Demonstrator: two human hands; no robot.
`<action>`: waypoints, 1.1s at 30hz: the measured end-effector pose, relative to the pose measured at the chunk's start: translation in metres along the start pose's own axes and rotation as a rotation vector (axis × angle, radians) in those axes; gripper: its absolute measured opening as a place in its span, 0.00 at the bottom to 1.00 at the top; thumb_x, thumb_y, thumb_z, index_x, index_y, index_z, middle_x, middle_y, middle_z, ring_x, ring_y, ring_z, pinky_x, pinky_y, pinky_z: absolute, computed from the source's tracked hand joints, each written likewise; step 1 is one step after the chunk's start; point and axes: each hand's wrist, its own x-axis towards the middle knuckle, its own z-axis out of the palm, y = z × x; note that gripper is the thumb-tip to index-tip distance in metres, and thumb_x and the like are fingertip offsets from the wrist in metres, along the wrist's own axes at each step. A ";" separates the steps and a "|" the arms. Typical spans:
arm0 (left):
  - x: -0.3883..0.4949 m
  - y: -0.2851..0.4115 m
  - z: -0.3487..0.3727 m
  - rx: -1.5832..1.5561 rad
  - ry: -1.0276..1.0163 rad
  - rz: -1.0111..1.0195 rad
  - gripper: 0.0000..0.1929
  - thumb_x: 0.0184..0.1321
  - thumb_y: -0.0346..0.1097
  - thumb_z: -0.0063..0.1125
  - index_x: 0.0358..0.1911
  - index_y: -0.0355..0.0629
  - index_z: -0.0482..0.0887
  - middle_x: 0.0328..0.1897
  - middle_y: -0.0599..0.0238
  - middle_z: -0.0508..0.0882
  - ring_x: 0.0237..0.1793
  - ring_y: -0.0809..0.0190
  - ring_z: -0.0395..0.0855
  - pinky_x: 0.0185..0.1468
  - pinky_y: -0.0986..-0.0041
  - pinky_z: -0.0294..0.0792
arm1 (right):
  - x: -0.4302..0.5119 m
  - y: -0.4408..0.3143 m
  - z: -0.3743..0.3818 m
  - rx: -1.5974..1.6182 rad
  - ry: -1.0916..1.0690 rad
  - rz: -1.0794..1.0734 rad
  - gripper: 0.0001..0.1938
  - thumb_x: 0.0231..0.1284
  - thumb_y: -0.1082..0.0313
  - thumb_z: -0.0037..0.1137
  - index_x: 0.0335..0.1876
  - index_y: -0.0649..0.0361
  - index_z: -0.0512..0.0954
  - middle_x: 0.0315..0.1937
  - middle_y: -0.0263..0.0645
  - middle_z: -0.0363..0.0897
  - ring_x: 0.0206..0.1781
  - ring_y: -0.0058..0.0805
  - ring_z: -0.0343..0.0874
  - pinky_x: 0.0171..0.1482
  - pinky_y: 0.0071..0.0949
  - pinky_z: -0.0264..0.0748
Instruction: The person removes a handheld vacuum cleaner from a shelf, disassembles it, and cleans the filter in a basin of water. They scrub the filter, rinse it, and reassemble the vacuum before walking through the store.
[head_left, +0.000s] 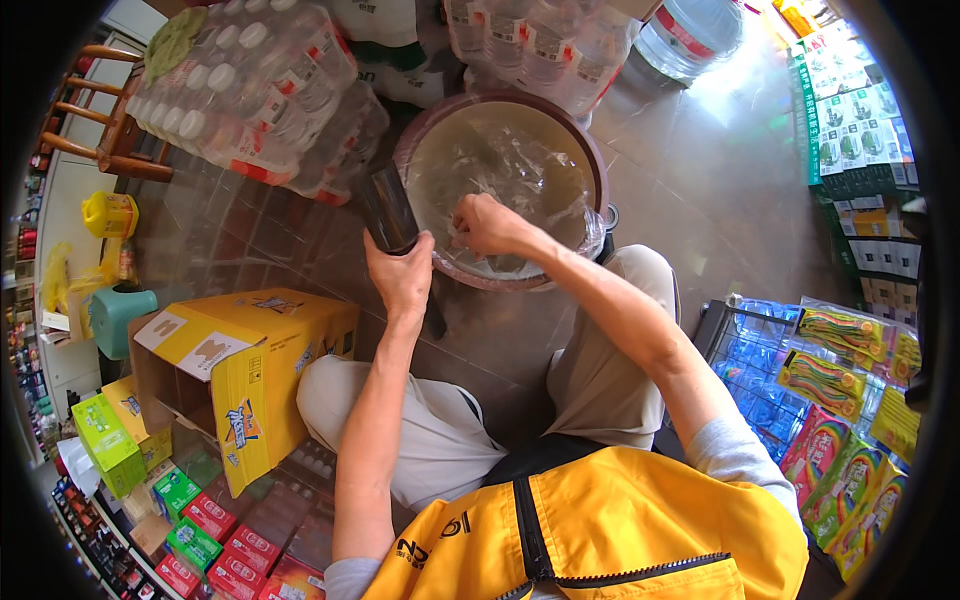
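Observation:
My left hand (401, 274) grips the near end of a glossy black cylinder (388, 206), whose far end points away from me beside the tub. What the cylinder is, I cannot tell. A dark strip (435, 319) shows below that hand. My right hand (487, 225) is over the near left part of a round tub (598, 169) with a brown rim, its fingers curled inward. Whether those fingers pinch anything is hidden. Crumpled clear plastic film (510, 161) lies in the tub, and some of it hangs over the rim at the near right.
Shrink-wrapped water bottles (247, 97) are stacked left of the tub, and another pack (540, 45) stands behind it. An open yellow carton (277, 375) is by my left knee. On my right is a wire basket (757, 367) with blue items and bagged candy (832, 330).

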 end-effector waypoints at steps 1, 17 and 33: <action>0.000 0.000 0.000 -0.044 0.000 0.051 0.19 0.52 0.26 0.66 0.46 0.38 0.73 0.30 0.69 0.78 0.24 0.73 0.75 0.28 0.78 0.71 | 0.000 0.000 0.000 0.177 -0.164 -0.009 0.12 0.50 0.72 0.65 0.37 0.73 0.81 0.24 0.48 0.84 0.26 0.29 0.84 0.30 0.31 0.78; -0.003 0.011 -0.003 -0.157 -0.056 -0.043 0.18 0.53 0.25 0.67 0.45 0.38 0.73 0.31 0.69 0.78 0.23 0.73 0.76 0.24 0.79 0.71 | -0.009 0.001 -0.028 0.402 -0.326 0.049 0.23 0.48 0.63 0.73 0.47 0.67 0.80 0.36 0.42 0.87 0.39 0.25 0.84 0.42 0.27 0.77; -0.002 0.010 -0.004 -0.202 -0.078 -0.073 0.19 0.53 0.25 0.66 0.47 0.37 0.72 0.28 0.70 0.77 0.20 0.73 0.74 0.24 0.79 0.69 | -0.011 0.001 -0.009 0.220 -0.067 -0.071 0.19 0.44 0.63 0.74 0.45 0.61 0.86 0.32 0.44 0.87 0.37 0.37 0.86 0.44 0.32 0.80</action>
